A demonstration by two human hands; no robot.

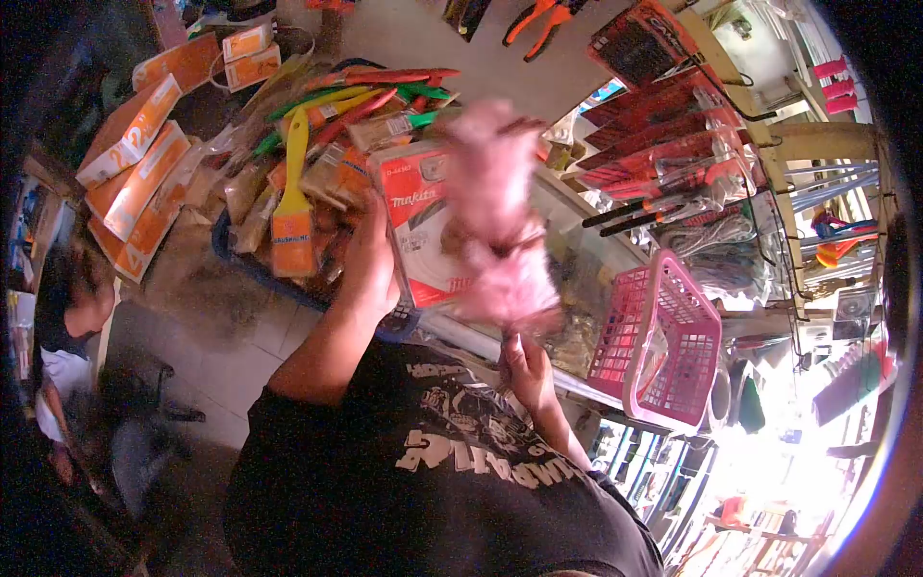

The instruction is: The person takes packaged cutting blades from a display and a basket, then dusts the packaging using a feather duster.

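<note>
My left hand (373, 260) is closed on the left edge of a flat red and white Makita package (411, 197), which is tilted up in front of my chest. My right hand (529, 373) is wrapped round the lower end of a pink, fluffy duster (495, 183). Motion smears the duster, and it covers the right part of the package. Just left of my left hand, a yellow-handled paintbrush (294, 183) lies on top of a heap of packaged brushes in a dark blue basket (252, 273).
Orange boxes (144, 144) stand at the left. A pink plastic basket (630, 337) sits on the glass counter's right side. Red-packaged tools (663, 125) hang at the upper right, beside orange-handled pliers (540, 27). Another person's arm (88, 303) shows at the far left.
</note>
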